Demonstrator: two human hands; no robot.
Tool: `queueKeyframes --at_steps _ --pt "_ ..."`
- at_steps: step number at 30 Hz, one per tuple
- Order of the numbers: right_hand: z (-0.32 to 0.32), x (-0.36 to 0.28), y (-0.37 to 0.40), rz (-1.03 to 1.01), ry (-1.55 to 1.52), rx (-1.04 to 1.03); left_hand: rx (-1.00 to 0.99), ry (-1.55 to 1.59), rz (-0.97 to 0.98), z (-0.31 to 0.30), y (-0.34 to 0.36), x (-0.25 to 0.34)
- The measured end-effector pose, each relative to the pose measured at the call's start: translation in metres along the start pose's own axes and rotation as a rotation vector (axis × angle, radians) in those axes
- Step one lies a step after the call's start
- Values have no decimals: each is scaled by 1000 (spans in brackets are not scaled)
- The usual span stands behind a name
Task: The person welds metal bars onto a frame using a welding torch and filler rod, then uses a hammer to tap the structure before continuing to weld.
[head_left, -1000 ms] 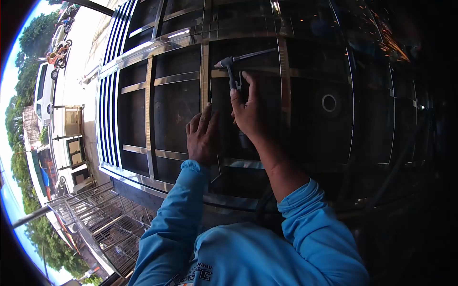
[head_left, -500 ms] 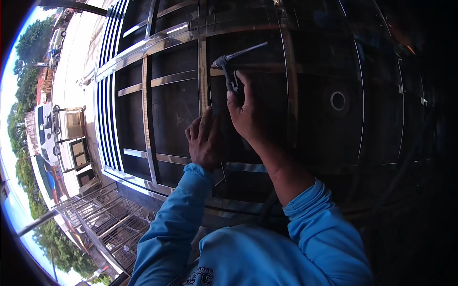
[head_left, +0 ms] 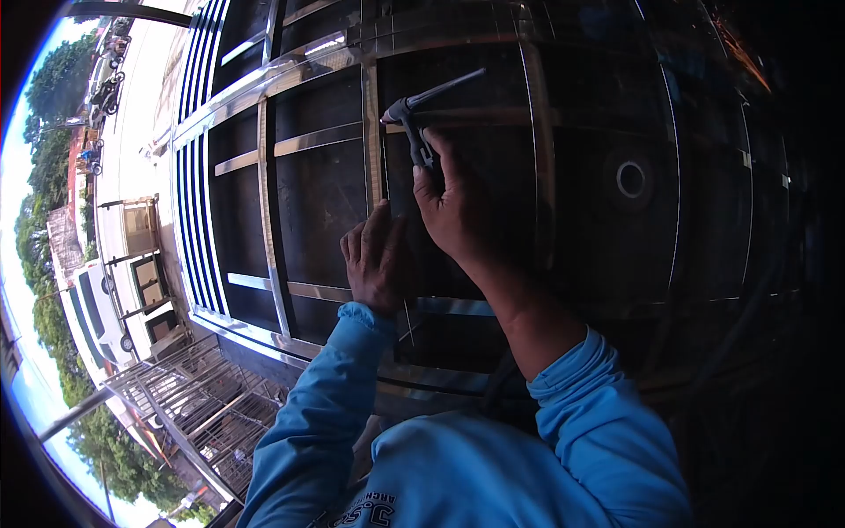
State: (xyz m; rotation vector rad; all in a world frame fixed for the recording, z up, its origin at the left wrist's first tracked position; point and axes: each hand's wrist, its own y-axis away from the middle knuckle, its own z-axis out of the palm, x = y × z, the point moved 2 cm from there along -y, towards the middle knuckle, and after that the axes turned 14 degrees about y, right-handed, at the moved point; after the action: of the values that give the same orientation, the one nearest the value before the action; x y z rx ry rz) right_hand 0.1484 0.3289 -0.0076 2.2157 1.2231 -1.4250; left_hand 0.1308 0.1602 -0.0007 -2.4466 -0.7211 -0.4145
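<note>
A TIG welding torch (head_left: 417, 139) is gripped in my right hand (head_left: 451, 202), thumb and fingers closed around its handle. Its nozzle points left, right at a shiny metal bar (head_left: 371, 97) of a large frame, while the long back cap slants up to the right. My left hand (head_left: 374, 264) is closed just below, its index finger extended along the same bar. A thin filler rod (head_left: 409, 327) runs through it, one end sticking out below near the wrist and the other reaching up toward the nozzle.
Crossbars (head_left: 319, 142) and slatted metal strips (head_left: 195, 229) make up the frame over dark panels. A pale ring (head_left: 630, 179) lies on the right. Orange sparks (head_left: 744, 57) fly at upper right. At lower left stands a wire rack (head_left: 207, 414); a white van (head_left: 101, 308) is outside.
The torch and my right hand have shifted slightly left and up in view. My left hand stays almost in place. Sparks at upper right have grown, and the van has moved down the view.
</note>
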Motion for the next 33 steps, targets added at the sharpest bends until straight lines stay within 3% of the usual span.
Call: queueKeyframes --at_steps 4,7,16,33 --pt "-1 -3 1 74 -26 -23 -68 -32 -71 0 3 -1" --pt "0 -2 1 65 -26 55 -65 -45 -69 1 2 -1" --pt "-1 -5 1 51 -9 10 -163 -128 -161 1 -5 2" --pt "-3 -5 -1 83 -25 11 -120 -153 -133 4 -5 2"
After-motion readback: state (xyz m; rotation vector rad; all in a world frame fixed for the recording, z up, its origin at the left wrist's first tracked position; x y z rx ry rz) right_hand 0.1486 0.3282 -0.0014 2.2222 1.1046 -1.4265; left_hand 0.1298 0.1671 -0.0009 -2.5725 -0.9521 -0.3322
